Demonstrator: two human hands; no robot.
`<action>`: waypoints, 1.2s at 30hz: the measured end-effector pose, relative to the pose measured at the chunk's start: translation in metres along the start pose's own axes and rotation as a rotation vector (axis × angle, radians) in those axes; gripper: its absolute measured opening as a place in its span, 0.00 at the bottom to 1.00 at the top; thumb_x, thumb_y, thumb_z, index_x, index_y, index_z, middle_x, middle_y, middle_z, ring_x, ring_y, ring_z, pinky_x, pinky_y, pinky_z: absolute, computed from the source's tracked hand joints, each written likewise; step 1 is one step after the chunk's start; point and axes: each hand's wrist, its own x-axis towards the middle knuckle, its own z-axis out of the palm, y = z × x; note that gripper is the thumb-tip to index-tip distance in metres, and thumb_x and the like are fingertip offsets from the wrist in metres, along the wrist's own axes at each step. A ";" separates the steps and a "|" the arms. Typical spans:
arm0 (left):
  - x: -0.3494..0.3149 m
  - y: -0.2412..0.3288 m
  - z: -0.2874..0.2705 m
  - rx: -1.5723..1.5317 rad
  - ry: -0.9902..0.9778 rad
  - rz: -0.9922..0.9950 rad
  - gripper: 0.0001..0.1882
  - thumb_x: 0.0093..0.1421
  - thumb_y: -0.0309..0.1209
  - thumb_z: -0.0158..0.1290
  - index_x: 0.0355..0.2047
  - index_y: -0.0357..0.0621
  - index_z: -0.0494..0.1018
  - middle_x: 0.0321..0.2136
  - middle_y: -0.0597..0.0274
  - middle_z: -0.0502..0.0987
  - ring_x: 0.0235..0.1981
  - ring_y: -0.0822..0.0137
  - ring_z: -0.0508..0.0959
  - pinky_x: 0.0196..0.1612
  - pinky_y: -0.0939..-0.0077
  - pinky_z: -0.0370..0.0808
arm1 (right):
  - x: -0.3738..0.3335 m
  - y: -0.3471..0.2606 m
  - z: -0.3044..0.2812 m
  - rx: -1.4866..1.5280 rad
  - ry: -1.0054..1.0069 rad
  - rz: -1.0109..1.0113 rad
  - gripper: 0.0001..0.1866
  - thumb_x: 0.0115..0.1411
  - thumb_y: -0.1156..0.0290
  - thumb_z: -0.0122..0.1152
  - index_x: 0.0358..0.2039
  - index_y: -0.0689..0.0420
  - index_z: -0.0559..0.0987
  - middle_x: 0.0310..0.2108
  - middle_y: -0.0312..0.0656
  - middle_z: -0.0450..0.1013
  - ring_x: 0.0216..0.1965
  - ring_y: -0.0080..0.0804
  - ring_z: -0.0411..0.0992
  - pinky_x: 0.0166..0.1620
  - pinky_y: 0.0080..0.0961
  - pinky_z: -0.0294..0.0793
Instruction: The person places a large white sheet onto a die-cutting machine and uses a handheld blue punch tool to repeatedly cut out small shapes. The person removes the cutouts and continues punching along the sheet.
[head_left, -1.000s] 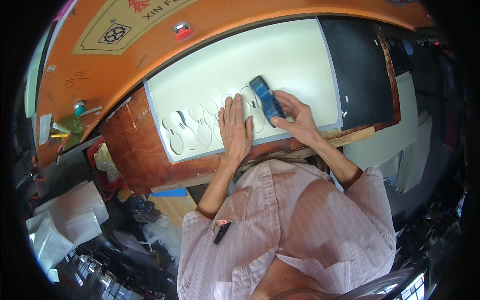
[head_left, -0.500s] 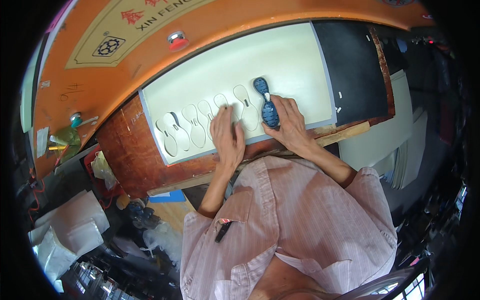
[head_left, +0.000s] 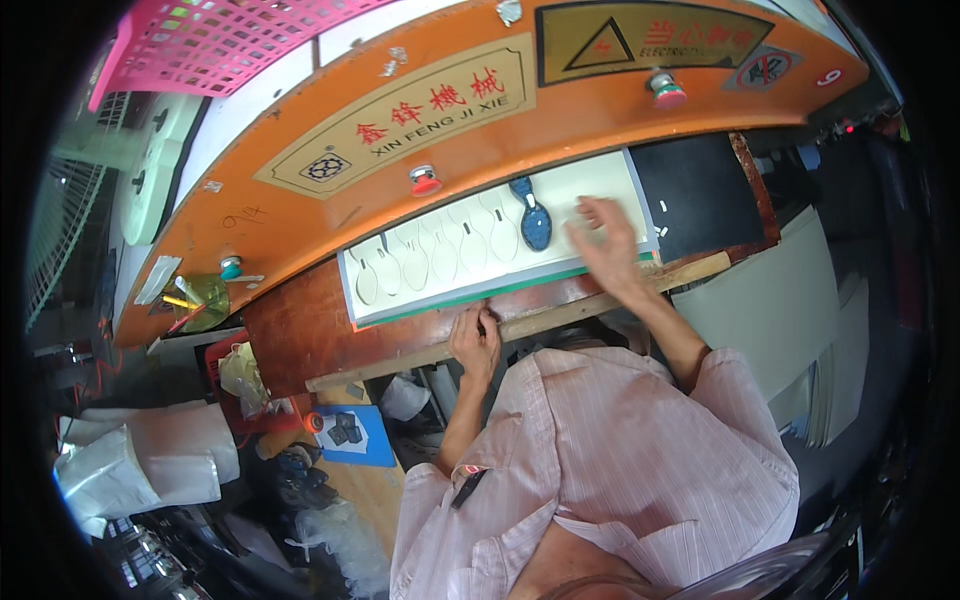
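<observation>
Right fingers (head_left: pixel 598 210): loosely curled, empty, right of the die (head_left: pixel 537 226)
Left fingers (head_left: pixel 467 325): curled, lower centre; grip cannot be told
Die: blue, upper centre; on the sheet (head_left: pixel 592 178), beside outlines (head_left: pixel 443 258)
Placement: best flat, clear of the nearest outline; fingers kept away

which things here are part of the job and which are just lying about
Seemingly part of the job:
blue sole-shaped form, beside the right hand
white sheet beneath it
sole-shaped outlines on that sheet

Seemingly just lying about:
pink basket
blue board
crumpled clear plastic
</observation>
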 end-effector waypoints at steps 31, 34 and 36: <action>0.153 0.025 0.035 0.145 0.020 -0.160 0.11 0.67 0.32 0.52 0.38 0.41 0.82 0.27 0.44 0.80 0.31 0.43 0.81 0.37 0.48 0.74 | 0.026 0.015 -0.004 -0.231 -0.077 -0.266 0.17 0.59 0.71 0.67 0.49 0.61 0.82 0.46 0.49 0.81 0.51 0.50 0.76 0.58 0.45 0.70; 0.142 0.021 0.034 0.106 0.019 -0.113 0.10 0.67 0.33 0.50 0.36 0.40 0.79 0.25 0.41 0.78 0.32 0.38 0.78 0.38 0.41 0.73 | 0.016 0.019 -0.003 -0.237 -0.124 -0.198 0.16 0.60 0.71 0.67 0.48 0.60 0.82 0.45 0.50 0.81 0.50 0.51 0.76 0.58 0.45 0.70; 0.129 0.018 0.032 0.076 -0.014 -0.155 0.11 0.67 0.33 0.50 0.36 0.39 0.78 0.26 0.41 0.78 0.33 0.38 0.78 0.39 0.41 0.73 | 0.006 0.022 -0.002 -0.238 -0.160 -0.143 0.15 0.60 0.72 0.67 0.47 0.60 0.83 0.44 0.50 0.82 0.50 0.52 0.76 0.58 0.45 0.71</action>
